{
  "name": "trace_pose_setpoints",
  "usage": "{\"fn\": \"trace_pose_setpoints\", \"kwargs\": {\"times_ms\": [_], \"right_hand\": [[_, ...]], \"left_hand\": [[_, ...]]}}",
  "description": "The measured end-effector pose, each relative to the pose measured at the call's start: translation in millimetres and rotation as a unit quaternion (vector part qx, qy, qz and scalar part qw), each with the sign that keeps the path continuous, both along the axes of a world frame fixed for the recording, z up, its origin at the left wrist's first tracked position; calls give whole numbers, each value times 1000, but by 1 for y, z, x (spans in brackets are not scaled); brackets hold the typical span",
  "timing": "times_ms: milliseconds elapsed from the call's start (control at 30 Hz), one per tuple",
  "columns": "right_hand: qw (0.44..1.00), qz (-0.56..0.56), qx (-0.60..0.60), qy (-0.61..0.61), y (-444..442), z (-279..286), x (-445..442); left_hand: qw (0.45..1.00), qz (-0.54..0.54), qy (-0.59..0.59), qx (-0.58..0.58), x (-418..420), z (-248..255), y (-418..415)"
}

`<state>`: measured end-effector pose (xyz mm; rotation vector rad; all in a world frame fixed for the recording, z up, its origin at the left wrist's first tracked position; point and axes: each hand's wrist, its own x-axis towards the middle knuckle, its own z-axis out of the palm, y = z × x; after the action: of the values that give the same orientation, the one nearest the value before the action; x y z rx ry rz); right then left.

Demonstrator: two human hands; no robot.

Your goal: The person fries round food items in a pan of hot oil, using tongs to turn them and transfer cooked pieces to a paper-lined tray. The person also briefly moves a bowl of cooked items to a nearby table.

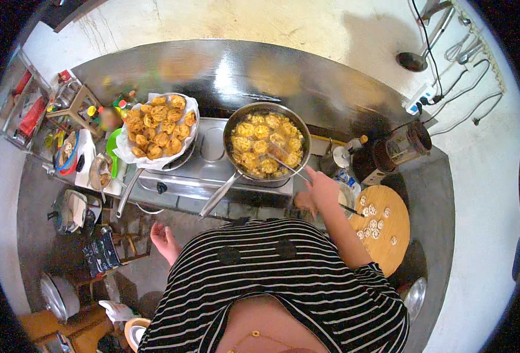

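My right hand (322,189) grips a long, thin metal utensil (293,167), perhaps chopsticks. Its tip reaches among battered pieces (260,145) frying in oil, and a dark end sticks out behind the hand. The steel frying pan (307,128) sits on the right side of a gas stove (211,174), its long handle pointing toward me. My left hand (165,240) hangs low on the left with nothing in it, fingers apart. Browned fritters (160,125) are heaped on white paper (191,108) over a second pan (130,194) at the stove's left.
Raw lotus root slices (372,220) lie on a round wooden board (392,251) at right. Beside it stand a bowl of pale batter (344,196), a blender (396,152) and a kettle (341,156). A green spoon (113,148) and a strainer (99,174) are at left.
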<state>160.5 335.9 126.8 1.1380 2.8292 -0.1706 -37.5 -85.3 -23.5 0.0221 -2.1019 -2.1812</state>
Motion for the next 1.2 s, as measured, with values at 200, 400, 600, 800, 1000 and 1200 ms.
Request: {"fn": "trace_pose_setpoints", "kwargs": {"times_ms": [200,400,600,800,1000,1200], "right_hand": [[991,123,59,6,30,-35,-20],[995,84,2,61,36,-44,-35],[903,-39,-395,166,69,-91,-23],[953,-30,-229,195,47,-58,-7],[990,23,-70,117,23,-45,-10],[996,60,-20,64,10,-17,-5]], "left_hand": [[1000,10,-18,0,35,-8,1],[998,58,-26,-7,62,-9,-7],[997,64,-29,27,68,0,4],[999,27,5,43,58,-7,9],[1000,1,-15,-2,42,-8,15],[1000,-1,20,-3,36,-20,13]]}}
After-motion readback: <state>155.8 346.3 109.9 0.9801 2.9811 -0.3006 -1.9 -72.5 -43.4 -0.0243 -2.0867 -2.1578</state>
